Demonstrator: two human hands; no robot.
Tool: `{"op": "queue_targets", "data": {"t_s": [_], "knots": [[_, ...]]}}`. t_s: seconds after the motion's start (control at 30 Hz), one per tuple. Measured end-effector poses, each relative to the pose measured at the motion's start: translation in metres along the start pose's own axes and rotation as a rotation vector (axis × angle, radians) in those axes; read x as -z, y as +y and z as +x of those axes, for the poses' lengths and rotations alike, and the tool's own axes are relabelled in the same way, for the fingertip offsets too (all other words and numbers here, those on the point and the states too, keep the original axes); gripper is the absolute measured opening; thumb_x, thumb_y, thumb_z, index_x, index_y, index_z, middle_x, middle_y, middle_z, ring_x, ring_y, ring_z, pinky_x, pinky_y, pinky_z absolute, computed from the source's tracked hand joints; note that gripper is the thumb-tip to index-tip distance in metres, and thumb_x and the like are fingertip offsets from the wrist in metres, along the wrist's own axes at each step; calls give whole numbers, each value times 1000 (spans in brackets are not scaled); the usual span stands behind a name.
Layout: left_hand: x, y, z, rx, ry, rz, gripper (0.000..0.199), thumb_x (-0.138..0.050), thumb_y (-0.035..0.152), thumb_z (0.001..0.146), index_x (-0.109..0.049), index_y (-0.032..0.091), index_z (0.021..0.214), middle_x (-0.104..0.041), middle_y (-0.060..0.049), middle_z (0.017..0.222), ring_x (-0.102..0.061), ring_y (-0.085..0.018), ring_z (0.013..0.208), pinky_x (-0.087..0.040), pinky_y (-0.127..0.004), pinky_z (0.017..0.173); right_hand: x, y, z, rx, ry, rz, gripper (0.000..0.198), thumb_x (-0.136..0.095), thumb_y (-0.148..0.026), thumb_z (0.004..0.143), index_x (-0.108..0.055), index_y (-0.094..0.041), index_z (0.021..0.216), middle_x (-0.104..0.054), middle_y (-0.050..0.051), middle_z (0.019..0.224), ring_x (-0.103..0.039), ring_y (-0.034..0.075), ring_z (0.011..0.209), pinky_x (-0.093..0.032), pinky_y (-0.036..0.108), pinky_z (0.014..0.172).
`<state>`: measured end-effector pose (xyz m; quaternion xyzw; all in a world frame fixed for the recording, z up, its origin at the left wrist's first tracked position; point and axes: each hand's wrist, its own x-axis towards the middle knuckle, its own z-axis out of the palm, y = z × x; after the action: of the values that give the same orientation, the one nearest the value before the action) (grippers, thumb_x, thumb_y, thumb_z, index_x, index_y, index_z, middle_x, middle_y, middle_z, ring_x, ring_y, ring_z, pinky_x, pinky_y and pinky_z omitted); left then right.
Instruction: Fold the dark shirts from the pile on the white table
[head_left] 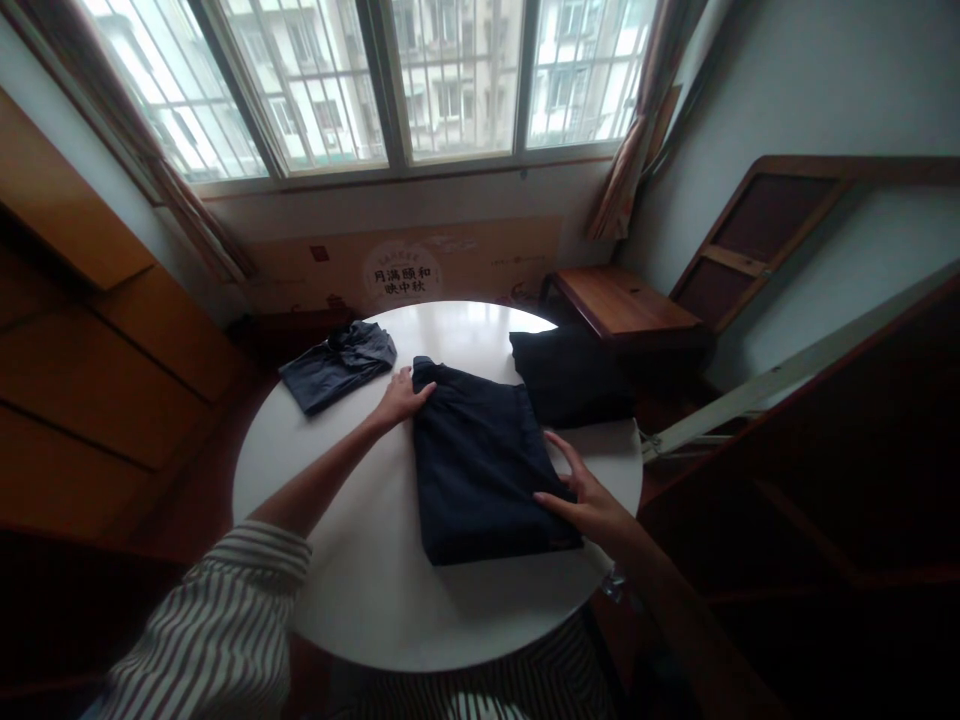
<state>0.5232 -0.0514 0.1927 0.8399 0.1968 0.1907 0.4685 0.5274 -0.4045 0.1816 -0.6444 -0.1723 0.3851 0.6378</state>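
Observation:
A folded navy garment [480, 460], which looks like a pair of trousers, lies on a round white table [352, 580]. At its upper left corner, my left hand [403, 398] rests with the thumb on the cloth and the fingers along the edge. My right hand [589, 500] touches the right side, thumb on top and index finger stretched apart from it. Neither hand is closed around the cloth; some fingertips are hidden. To the left lies a dark grey, shiny folded garment [337, 365]. Behind the right hand is a black folded cloth [574, 375].
Beyond the table, a low wooden side table [626, 305] stands by the wall under a barred window [450, 90]. Wooden cabinets [90, 370] are on the left. A pale slanted bar [720, 405] runs close to the table's right edge.

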Motion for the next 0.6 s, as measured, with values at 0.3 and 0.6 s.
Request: {"op": "queue_targets", "data": {"t_s": [0.3, 0.6], "knots": [[10, 21, -181, -497, -397, 534, 46, -70, 53, 79, -49, 21, 104, -58, 0, 76, -58, -19, 64, -47, -33, 66, 15, 2, -5, 74, 28, -412, 88, -69, -43, 81, -22, -30, 154, -70, 9, 104, -71, 23, 73, -59, 33, 53], [-9, -4, -222, -485, -216, 458, 31, -54, 9, 73, -41, 23, 96, -56, -2, 88, -59, -19, 76, -49, -33, 70, 4, -63, 84, 444, 114, -1082, 35, -63, -40, 87, -72, -15, 109, -68, 7, 77, -64, 21, 69, -50, 33, 68]]}}
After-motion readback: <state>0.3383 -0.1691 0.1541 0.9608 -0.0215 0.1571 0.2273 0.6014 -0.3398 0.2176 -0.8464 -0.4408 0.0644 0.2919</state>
